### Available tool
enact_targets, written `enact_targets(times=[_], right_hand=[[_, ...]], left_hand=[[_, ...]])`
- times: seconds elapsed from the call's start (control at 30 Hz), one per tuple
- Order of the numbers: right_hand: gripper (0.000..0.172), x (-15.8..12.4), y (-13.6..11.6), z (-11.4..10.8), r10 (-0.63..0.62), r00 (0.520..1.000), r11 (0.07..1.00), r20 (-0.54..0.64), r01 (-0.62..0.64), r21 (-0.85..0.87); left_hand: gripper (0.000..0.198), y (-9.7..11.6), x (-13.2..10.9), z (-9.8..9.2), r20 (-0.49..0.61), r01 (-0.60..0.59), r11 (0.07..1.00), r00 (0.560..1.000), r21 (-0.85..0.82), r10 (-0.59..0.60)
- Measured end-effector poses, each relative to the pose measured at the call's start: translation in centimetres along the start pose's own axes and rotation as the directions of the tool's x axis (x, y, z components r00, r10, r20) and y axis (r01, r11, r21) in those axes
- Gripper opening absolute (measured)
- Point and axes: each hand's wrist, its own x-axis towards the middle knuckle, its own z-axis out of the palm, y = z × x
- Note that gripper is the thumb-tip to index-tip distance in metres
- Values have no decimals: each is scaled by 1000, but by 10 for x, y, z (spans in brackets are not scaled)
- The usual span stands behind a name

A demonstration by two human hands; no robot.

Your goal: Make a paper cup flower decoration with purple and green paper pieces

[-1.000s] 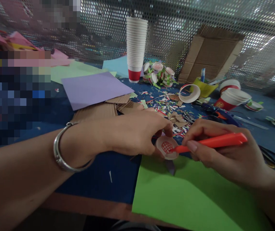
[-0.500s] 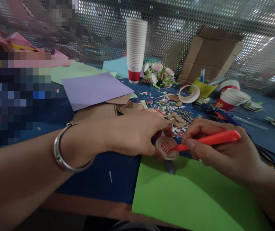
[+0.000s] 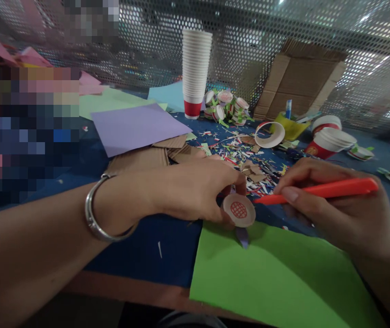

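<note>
My left hand, with a silver bangle at the wrist, grips a small paper cup bottom between thumb and fingers. A red crisscross pattern inside a circle is drawn on its pale face, and a purple paper strip sticks out below it. In my right hand is a red marker, its tip pointing left, just off the cup bottom's right edge. Under both lies a bright green paper sheet.
A tall stack of paper cups stands behind, beside a pile of small cup-bottom pieces. Paper scraps litter the blue table. Purple paper and cardboard lie left; a cut cup ring and cups sit right.
My right hand has drawn the marker back to the right, lifting its tip off the patterned face. My left hand keeps its hold on the cup bottom.
</note>
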Motion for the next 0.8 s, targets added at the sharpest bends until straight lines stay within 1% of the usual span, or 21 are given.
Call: enact_targets(times=[0.1,0.23,0.3,0.4,0.47,0.5,0.53,0.6,0.63,0.7,0.73,0.77,0.8], right_hand=[[15,0,-2,-2,30,997,1000,-77,-30,-8],[12,2,-4,-1,58,985,996,-162,-69,-64],[11,3,-4,0,63,984,995,-169,-75,-65],[10,5,0,1,12,989,998,-144,-21,-60],[8,7,2,0,-14,991,997,-137,3,-79],[7,7,2,0,-13,991,996,-132,1,-89],[7,8,2,0,-4,992,995,-128,-8,-95],[7,9,3,-1,7,993,995,-117,-18,-95],[7,10,4,-1,5,994,996,-108,-15,-90],[6,10,6,0,-4,995,997,-98,-3,-75],[6,10,8,0,-5,995,997,-95,-2,-71],[6,10,9,1,-2,996,998,-87,-4,-70],[6,10,11,2,5,997,997,-77,-10,-70]], left_hand=[[46,0,0,0,7,-16,1000,1000,-15,16],[43,2,-2,-2,14,-16,1000,1000,-22,17],[50,2,-3,-4,-3,-6,1000,1000,15,6],[58,2,-7,-10,-30,14,999,999,49,-12],[55,4,-10,-14,-70,21,998,997,53,-17],[50,6,-12,-16,-113,18,998,994,60,-11],[43,11,-14,-18,-163,3,997,987,72,9],[22,25,-17,-20,-240,-64,993,967,101,86],[13,35,-19,-20,-222,-136,985,962,111,157],[10,57,-21,-14,-136,-298,946,940,128,314],[12,68,-21,-8,-91,-377,915,916,142,391],[14,78,-20,-1,-97,-413,901,899,135,427],[17,86,-18,9,-154,-408,905,893,122,424]])
